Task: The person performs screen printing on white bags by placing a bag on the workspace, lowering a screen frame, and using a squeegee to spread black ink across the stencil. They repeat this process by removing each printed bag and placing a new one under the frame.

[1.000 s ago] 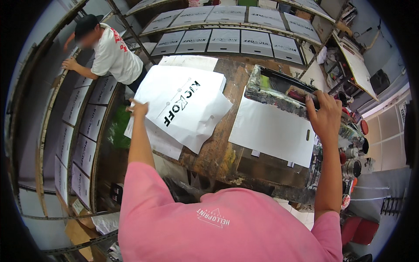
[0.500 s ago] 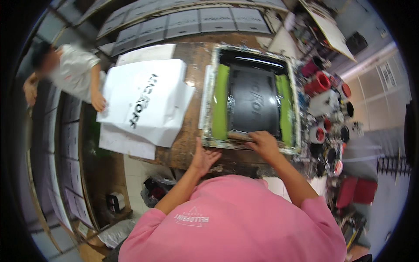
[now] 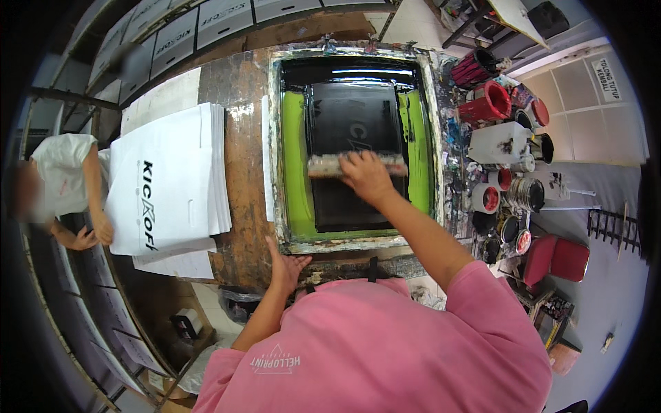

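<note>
A screen-printing frame point(image 3: 429, 131) lies on the worktable, its mesh coated green at the sides and black with ink in the middle. My right hand point(image 3: 368, 177) is closed round a wide wooden squeegee point(image 3: 323, 166), which lies crosswise on the inked mesh about halfway up. Dark lettering shows faintly through the mesh just beyond the squeegee. At the frame's near left corner is my left hand point(image 3: 286, 267), empty, with its fingers spread against the frame's edge. What lies under the screen is mostly hidden; a white sheet edge point(image 3: 267, 158) shows along its left side.
A stack of white printed bags or sheets point(image 3: 169, 179) sits left on the table point(image 3: 241, 124); a co-worker's hand point(image 3: 103, 228) touches its edge. Ink-stained pots and a white canister point(image 3: 492, 149) crowd the right side. Racks with printed white sheets point(image 3: 224, 19) stand behind and left.
My right hand has pushed or carried the squeegee from the frame's near end to mid-screen. My left hand stays at the near left corner. The co-worker's two hands have come together by the stack.
</note>
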`<state>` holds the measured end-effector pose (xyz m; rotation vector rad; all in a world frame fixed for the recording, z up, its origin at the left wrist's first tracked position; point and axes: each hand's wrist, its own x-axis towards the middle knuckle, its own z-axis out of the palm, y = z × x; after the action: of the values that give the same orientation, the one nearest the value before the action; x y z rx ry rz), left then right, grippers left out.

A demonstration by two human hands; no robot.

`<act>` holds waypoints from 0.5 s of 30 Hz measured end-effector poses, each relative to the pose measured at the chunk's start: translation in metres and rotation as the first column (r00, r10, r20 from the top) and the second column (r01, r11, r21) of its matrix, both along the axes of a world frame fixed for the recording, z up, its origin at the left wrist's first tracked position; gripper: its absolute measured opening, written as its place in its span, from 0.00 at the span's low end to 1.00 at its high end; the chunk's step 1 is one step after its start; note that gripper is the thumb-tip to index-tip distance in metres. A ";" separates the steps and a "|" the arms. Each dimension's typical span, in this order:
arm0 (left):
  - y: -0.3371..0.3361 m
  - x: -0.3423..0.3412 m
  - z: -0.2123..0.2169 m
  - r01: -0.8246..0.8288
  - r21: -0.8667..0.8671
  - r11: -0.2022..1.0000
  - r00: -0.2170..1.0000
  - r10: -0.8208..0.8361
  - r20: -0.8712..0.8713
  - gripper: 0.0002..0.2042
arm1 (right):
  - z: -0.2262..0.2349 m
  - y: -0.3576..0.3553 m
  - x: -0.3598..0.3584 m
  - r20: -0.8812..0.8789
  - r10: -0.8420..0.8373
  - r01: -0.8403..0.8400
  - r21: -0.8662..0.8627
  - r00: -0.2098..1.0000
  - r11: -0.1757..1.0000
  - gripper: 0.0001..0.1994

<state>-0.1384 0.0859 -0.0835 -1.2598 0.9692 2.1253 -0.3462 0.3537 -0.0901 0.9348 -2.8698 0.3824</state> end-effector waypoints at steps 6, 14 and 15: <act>0.003 0.002 0.002 -0.001 -0.065 0.998 1.000 0.002 0.001 0.69 | -0.013 -0.006 -0.135 -0.130 -0.070 0.065 -0.042 0.989 0.997 0.22; 0.011 -0.005 0.010 -0.056 -0.145 0.988 0.997 0.062 0.037 0.71 | 0.032 0.010 -0.159 0.238 0.030 -0.046 0.063 0.971 0.997 0.23; 0.007 0.001 0.005 -0.052 -0.107 0.993 0.999 0.052 -0.001 0.71 | 0.038 0.012 -0.130 0.306 0.056 -0.077 0.057 0.950 0.995 0.23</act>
<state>-0.1378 0.0932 -0.0789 -1.3516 1.0726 2.1364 -0.4765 0.3658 -0.0521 1.0724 -3.1524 0.4763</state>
